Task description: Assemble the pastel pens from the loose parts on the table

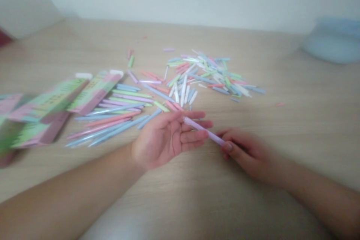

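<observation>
The lilac pastel pen (204, 130) is pinched at its lower end by the thumb and fingers of the right hand (247, 153), its upper end lying across the spread, palm-up left hand (165, 138). Loose pastel pens (194, 78) lie at twelve o'clock on the wooden counter (281, 127), printed boxes (47, 110) at nine.

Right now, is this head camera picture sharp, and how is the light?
In the head view, all is slightly soft; the green-and-pink boxes at left smear most, and the lilac pen between the left hand and right hand stays readable. Light is dim and even, without glare; shadows are faint.
</observation>
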The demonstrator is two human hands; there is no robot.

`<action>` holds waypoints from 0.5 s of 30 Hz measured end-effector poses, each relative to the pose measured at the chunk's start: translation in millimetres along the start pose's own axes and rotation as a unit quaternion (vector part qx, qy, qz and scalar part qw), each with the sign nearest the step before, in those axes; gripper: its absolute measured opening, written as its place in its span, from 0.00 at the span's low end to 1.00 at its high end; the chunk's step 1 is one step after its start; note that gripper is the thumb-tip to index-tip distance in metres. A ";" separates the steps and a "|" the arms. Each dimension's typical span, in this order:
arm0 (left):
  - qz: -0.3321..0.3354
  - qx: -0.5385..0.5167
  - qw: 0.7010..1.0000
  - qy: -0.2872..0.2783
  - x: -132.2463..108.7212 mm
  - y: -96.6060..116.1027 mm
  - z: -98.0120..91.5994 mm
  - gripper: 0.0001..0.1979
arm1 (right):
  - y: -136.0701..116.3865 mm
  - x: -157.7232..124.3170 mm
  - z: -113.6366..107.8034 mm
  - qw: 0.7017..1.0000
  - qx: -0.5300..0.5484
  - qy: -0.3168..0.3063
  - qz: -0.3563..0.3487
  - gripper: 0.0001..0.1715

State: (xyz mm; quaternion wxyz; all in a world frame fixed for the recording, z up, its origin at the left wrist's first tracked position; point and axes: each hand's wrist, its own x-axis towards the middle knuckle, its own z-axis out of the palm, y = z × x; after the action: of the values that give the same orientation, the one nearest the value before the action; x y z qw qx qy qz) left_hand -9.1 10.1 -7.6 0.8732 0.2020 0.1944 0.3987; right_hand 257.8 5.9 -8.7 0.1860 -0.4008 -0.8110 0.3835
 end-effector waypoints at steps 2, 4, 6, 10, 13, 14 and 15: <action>0.005 0.003 1.000 0.010 0.4 -0.7 0.6 0.22 | 0.6 0.5 -0.7 1.000 0.006 -0.003 0.004 0.21; 0.005 0.007 1.000 0.020 0.9 -1.6 1.6 0.21 | 1.1 0.9 -1.5 1.000 0.009 -0.009 0.001 0.21; 0.003 0.006 1.000 0.026 1.4 -2.3 2.4 0.20 | 1.1 1.0 -1.9 1.000 0.012 -0.015 -0.004 0.21; 0.001 0.007 0.999 0.032 2.1 -3.4 1.8 0.20 | 1.1 0.7 -1.4 1.000 0.010 -0.020 -0.011 0.19; 0.004 0.023 0.999 0.025 2.1 -3.6 0.1 0.19 | 1.1 0.8 -1.4 1.000 0.009 -0.015 -0.024 0.18; 0.006 0.024 1.000 0.019 1.9 -3.3 -0.3 0.19 | 1.1 0.7 -1.8 0.999 0.014 -0.013 -0.026 0.18; 0.008 0.022 1.000 0.014 1.7 -2.9 -0.5 0.20 | 1.0 0.5 -2.5 0.999 0.023 -0.014 -0.026 0.18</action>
State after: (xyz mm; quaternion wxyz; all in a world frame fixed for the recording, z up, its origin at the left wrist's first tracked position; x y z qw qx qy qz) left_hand -6.5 9.8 -9.7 0.8627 0.2169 0.2137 0.4037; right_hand 259.5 7.8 -7.9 0.1939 -0.3700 -0.8147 0.4022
